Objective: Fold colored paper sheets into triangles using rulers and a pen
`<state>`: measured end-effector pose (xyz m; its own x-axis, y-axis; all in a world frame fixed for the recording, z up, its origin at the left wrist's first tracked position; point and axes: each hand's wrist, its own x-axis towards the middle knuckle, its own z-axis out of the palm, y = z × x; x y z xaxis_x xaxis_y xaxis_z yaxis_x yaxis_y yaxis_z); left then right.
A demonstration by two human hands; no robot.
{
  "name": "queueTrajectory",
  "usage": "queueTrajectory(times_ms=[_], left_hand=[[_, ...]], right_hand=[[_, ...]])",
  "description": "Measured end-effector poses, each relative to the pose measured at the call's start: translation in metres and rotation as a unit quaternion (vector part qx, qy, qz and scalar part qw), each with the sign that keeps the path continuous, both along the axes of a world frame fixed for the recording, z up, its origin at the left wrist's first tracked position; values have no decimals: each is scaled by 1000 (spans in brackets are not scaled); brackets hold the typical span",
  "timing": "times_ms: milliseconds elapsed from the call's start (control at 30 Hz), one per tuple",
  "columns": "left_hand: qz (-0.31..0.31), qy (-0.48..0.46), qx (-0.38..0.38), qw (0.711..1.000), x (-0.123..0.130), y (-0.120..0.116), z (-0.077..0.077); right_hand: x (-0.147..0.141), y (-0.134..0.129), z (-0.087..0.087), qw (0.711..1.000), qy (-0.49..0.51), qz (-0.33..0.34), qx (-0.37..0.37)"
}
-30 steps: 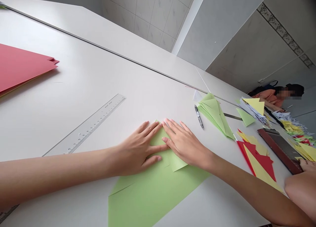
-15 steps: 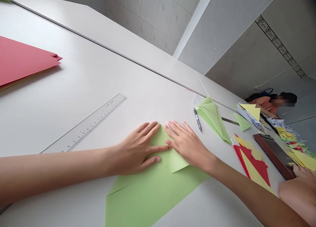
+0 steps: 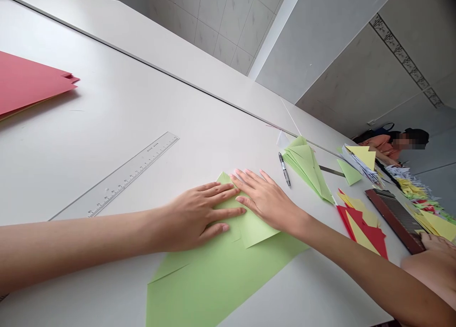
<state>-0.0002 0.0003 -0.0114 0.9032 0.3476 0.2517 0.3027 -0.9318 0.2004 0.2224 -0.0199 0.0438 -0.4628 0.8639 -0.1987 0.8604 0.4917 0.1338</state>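
Note:
A large light green paper [image 3: 221,275] lies on the white table, with folded flaps near its upper tip. My left hand [image 3: 199,215] rests flat on the paper's left part, its fingers spread and pointing right. On the upper right side of the paper lies my right hand [image 3: 269,201], palm down with fingers apart, over a folded flap [image 3: 258,229]. The two hands' fingertips nearly meet close to the tip. Neither hand grips anything.
A clear ruler [image 3: 121,175] lies left of the paper, red paper [image 3: 32,82] farther left. Rightward are a pen [image 3: 284,169], folded green papers [image 3: 306,165], red and yellow pieces [image 3: 366,227], a dark paper cutter [image 3: 395,218] beside another person's hand, and a seated person [image 3: 384,144].
My left fingers have shifted from the tip, uncovering it. My right hand has moved slightly left and up, and more of the folded flap shows beneath it. The view has shifted slightly.

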Motion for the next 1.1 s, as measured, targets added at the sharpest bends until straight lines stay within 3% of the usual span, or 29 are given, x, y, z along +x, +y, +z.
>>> queueTrajectory(times_ms=[333,733,1100], left_hand=[[0,-24,-13,1000,2,-1,1],[-8,-12,-40,999,0,-2,5],[-12,-4,-29,1000,1,0,3]], right_hand=[[-17,25,-3,995,4,68,74],[-22,15,-9,991,-13,89,104],[-2,-2,-6,989,-41,88,114]])
